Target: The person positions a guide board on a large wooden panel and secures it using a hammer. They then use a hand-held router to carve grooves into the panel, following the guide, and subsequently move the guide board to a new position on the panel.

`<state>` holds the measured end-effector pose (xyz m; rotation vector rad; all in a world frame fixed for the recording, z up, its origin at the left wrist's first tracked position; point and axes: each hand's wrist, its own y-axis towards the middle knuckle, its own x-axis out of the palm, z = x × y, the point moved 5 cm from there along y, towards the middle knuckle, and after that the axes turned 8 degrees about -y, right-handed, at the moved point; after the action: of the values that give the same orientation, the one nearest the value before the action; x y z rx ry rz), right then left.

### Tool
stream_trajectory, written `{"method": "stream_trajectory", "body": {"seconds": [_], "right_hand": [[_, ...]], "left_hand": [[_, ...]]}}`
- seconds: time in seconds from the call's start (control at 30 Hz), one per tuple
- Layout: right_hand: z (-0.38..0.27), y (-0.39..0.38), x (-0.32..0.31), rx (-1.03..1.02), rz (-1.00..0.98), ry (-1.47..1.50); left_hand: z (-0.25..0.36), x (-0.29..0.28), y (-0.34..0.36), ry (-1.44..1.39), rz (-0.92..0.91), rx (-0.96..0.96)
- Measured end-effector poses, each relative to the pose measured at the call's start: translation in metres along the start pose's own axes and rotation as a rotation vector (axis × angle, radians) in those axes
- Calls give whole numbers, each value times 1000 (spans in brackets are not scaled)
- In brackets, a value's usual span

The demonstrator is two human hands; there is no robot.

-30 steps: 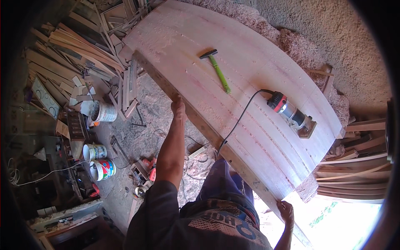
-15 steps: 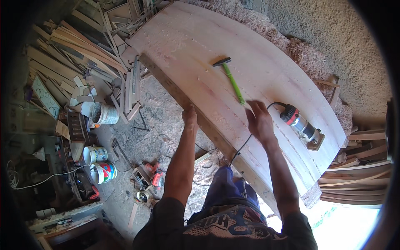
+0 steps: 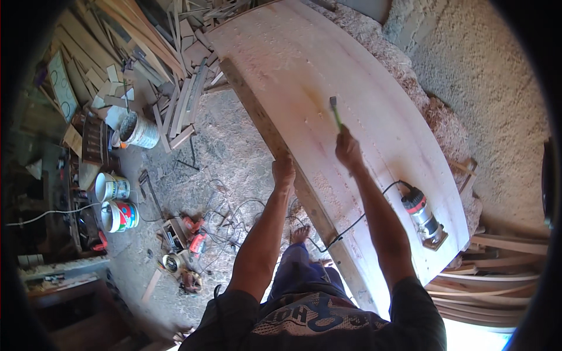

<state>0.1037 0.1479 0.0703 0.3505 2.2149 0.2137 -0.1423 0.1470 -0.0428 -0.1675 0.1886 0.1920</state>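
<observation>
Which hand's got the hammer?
The right hand, closed round the green-handled hammer. The left hand instead holds the wooden strip along the board's edge.

Below our gripping right hand (image 3: 349, 150), we see pale lettering (image 3: 293, 316) on a dark shirt (image 3: 351, 338); leftward, bucket labels (image 3: 128, 214) are unreadable.

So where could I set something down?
Between the hammer in the right hand and the curved right edge of the panel, above the corded power tool, bits aside. Floor left of the left forearm is crowded: red tools, buckets.
</observation>
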Motion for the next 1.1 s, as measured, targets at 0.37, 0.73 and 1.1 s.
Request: {"method": "stream_trajectory", "body": {"seconds": [0.37, 0.73, 1.1], "right_hand": [[-127, -20, 25, -200, -429, -225], [-150, -16, 19, -186, -381, -168], [-133, -17, 44, -115, -571, -284]], "left_hand": [[36, 3, -25, -346, 9, -310], [37, 4, -29, -338, -10, -177], [36, -1, -27, -283, -37, -80]]}}
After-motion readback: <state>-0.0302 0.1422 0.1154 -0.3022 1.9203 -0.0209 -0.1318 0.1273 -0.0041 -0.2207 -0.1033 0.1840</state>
